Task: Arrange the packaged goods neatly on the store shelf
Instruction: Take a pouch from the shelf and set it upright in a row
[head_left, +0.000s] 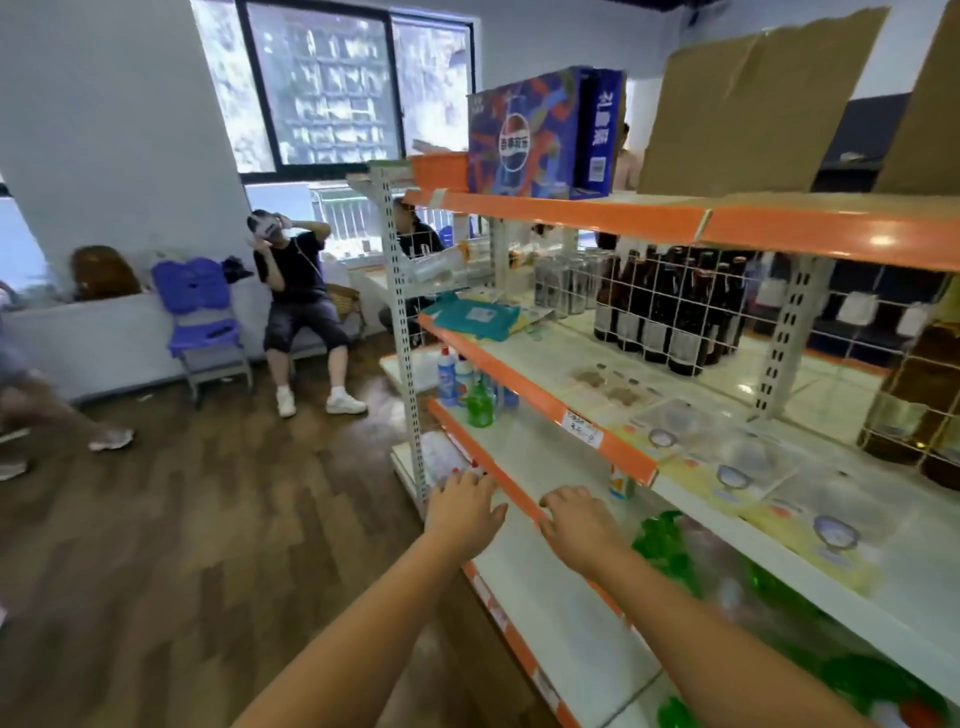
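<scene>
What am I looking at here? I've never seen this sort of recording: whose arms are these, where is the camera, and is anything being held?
There is one picture, taken by a wide-angle camera worn on a person's head, so the two bare arms reaching forward are the wearer's own. No robot is involved. The left hand and right hand reach toward the orange-edged lower shelf of a store rack; their fingers look relaxed and neither holds anything. On the shelf above lie flat clear packets, with brown bottles behind a wire divider. Farther along the lower shelf stand cleaning bottles. Green-printed packs lie beside the right forearm. A blue box sits on top.
</scene>
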